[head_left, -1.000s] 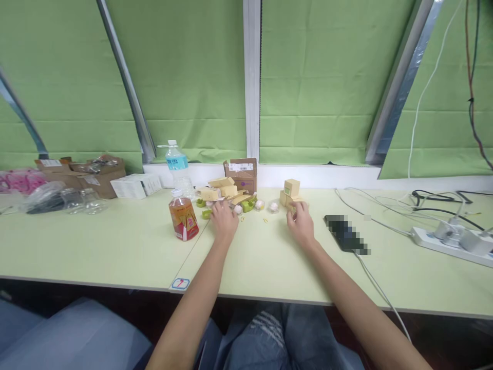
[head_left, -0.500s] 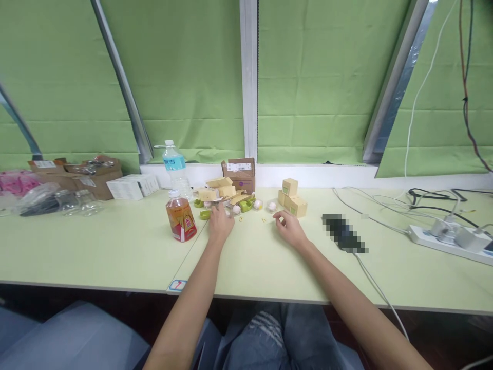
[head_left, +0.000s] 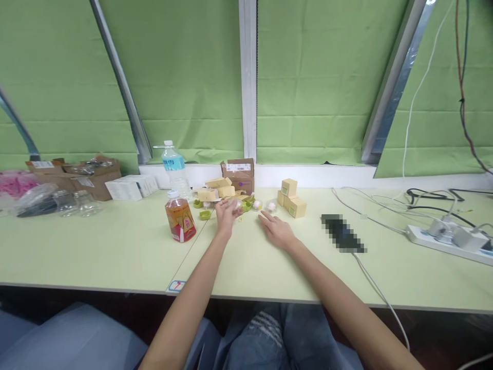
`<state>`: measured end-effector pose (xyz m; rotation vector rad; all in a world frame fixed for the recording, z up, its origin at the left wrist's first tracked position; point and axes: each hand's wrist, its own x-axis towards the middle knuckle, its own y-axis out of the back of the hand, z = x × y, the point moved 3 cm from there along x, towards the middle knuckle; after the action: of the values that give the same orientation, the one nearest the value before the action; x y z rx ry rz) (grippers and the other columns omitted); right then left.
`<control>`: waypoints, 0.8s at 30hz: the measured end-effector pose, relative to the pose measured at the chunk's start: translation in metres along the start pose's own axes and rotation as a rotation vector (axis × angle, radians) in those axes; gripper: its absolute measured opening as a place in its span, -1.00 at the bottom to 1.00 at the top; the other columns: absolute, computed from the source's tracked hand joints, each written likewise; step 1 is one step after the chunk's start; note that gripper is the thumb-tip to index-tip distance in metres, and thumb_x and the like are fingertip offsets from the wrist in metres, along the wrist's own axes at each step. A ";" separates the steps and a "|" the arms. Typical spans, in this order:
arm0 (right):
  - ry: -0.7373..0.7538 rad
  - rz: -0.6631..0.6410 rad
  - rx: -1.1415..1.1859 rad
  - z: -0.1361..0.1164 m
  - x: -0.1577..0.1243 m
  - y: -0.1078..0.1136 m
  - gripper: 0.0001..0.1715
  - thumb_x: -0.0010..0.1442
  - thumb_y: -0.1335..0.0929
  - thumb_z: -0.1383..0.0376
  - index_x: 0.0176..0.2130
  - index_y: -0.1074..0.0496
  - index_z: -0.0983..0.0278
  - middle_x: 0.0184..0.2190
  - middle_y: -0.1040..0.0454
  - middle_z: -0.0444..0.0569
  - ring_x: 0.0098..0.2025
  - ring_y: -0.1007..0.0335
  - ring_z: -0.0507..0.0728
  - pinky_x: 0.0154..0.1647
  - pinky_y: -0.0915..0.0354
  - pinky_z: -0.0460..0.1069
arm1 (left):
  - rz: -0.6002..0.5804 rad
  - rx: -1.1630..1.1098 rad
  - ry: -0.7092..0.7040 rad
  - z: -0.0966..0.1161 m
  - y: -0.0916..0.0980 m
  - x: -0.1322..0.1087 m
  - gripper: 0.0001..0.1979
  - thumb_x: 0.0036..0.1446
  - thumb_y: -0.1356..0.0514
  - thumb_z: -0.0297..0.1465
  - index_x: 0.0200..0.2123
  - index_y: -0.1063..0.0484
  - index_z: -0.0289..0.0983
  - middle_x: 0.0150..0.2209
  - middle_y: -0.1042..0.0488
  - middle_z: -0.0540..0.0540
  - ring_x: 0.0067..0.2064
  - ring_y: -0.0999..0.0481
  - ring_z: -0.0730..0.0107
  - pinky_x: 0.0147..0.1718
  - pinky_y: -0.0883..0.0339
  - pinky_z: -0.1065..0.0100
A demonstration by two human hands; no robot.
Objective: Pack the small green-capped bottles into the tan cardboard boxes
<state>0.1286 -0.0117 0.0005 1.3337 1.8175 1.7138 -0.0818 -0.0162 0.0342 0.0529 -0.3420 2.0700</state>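
My left hand is closed around a small pinkish-white ball in a clear case, raised slightly at the front of a cluster of little things. My right hand rests low over the table, fingers stretched to the left and apart; its fingertips cover the spot of a small yellow loop. Another yellow loop lies between the hands. Just beyond the right fingers sit two similar pinkish-white balls, one with yellow at its base, the other nearer the boxes. Left of my left hand is a green cup-like piece.
Stacked small tan boxes stand at right. Opened tan cartons and a brown box are behind. A drink bottle and water bottle stand left; a phone and power strip lie right.
My left hand has moved right and picked up a pinkish-white ball from the table. My right hand has shifted left, its fingers now stretched over a yellow loop that was visible before.
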 end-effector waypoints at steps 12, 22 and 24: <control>-0.042 0.004 0.038 -0.003 0.000 0.006 -0.77 0.43 -0.24 0.29 -0.07 -0.49 0.15 0.08 -0.45 0.02 0.07 -0.40 0.19 -0.19 -0.28 -0.01 | -0.204 -0.471 0.436 -0.019 -0.025 -0.013 -0.60 0.26 -0.20 -0.02 -0.31 -0.29 -0.27 -0.39 -0.50 -0.12 -0.55 -0.38 0.55 -0.65 -0.22 0.53; -0.122 0.319 0.371 0.033 0.000 0.002 -0.77 0.32 -0.22 0.37 -0.12 -0.44 0.26 -0.15 -0.51 0.04 -0.21 -0.43 0.14 -0.14 -0.34 0.01 | -0.267 0.669 -0.331 -0.018 -0.032 -0.032 -0.49 -0.13 -0.45 0.07 -0.30 -0.56 -0.23 -0.39 -0.49 -0.07 -0.31 -0.49 0.25 -0.32 -0.40 0.29; -0.177 0.412 0.430 0.043 -0.001 0.003 -0.73 0.31 -0.23 0.34 -0.09 -0.46 0.29 -0.15 -0.53 0.07 -0.24 -0.44 0.15 -0.13 -0.36 0.05 | -0.327 0.742 -0.355 -0.014 -0.034 -0.034 -0.51 -0.01 -0.37 0.08 -0.24 -0.59 -0.22 -0.36 -0.52 -0.09 -0.28 -0.51 0.20 -0.23 -0.41 0.24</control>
<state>0.1628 0.0133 -0.0075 2.0859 1.9780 1.3531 -0.0337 -0.0251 0.0218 0.8690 0.2295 1.7519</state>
